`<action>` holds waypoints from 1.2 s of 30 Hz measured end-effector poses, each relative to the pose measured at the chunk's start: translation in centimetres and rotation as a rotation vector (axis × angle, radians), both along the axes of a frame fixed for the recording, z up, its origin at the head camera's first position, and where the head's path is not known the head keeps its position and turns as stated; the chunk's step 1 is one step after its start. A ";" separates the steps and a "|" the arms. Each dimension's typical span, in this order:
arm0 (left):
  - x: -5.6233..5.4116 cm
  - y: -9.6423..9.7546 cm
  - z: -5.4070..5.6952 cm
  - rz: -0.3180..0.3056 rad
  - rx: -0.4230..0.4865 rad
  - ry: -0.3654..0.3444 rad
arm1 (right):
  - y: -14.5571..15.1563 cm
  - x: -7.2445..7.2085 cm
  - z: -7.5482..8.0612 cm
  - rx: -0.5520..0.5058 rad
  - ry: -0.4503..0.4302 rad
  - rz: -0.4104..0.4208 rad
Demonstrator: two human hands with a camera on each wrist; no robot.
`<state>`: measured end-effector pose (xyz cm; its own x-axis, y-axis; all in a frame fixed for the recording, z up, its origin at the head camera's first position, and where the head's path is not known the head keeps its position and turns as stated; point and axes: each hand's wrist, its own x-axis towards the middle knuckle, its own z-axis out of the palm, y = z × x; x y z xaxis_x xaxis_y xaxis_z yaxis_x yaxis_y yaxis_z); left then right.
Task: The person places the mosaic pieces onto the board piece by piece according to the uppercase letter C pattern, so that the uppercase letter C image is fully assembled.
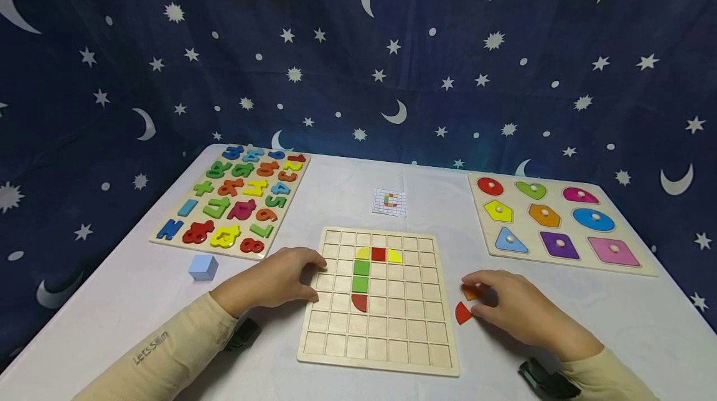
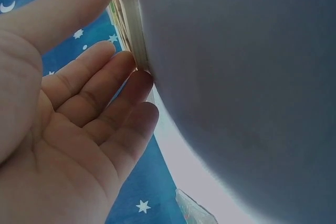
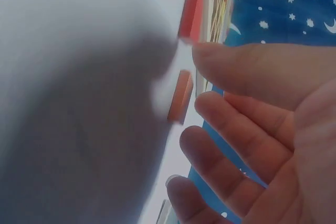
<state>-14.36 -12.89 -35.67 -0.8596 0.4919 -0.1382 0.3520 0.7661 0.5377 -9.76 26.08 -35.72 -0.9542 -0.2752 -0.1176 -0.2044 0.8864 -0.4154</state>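
Note:
A wooden grid board (image 1: 392, 348) lies in the middle of the table. On it are two yellow pieces, a red square (image 1: 378, 254), two green squares (image 1: 361, 284) and a red quarter-circle (image 1: 360, 302). My left hand (image 1: 282, 278) rests at the board's left edge, thumb and fingers spread and touching it; the left wrist view shows the board's side (image 2: 134, 24) against the fingertips. Right of the board, my right hand (image 1: 515, 304) hovers by an orange piece (image 3: 181, 97) and a loose red quarter-circle (image 1: 462, 313). Thumb and fingers stay apart, pinching neither piece.
A small pattern card (image 1: 390, 202) lies behind the board. To the left are a number puzzle (image 1: 232, 198) and a light blue cube (image 1: 203, 268). A shape puzzle with knobs (image 1: 560, 226) lies at the right. A dark star-patterned cloth (image 1: 336, 77) hangs behind the table.

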 end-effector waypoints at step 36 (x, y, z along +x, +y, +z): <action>0.1 0.0 0.0 0.010 0.007 -0.002 | 0.3 -1.0 -0.2 -0.001 0.053 -0.031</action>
